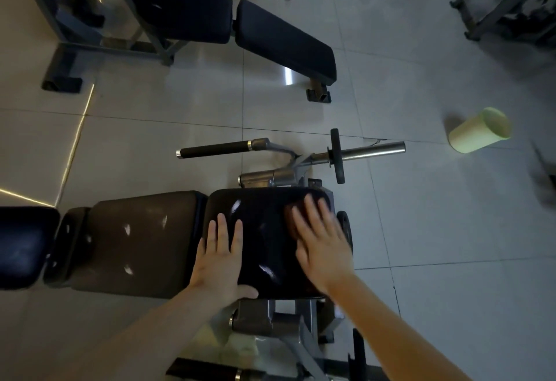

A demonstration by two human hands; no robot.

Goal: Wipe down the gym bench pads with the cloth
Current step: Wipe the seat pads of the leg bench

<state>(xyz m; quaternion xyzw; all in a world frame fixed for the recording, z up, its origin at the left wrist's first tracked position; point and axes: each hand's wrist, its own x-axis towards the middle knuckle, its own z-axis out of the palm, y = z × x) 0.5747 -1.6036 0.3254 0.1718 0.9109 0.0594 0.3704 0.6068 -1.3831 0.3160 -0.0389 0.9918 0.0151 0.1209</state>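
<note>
Currently, left hand [221, 255] laid flat, fingers released, on black seat pad [264, 239], dark cloth [291, 219] pressed under flat, blurred right hand [320, 240], far right corner.

We found the black seat pad [264, 230] crowded: our left hand [221, 255] lay flat on its left edge, our right hand [320, 242] covered the right side over a dark red cloth [292, 221], and only the glossy middle strip stood free. Beyond the pad's far edge, a grip handle [213, 149] and a plate-loading bar [370, 152] blocked passage. Open tiled floor [436, 230] lay to the right, with a pale bin [478, 133] well apart.
</note>
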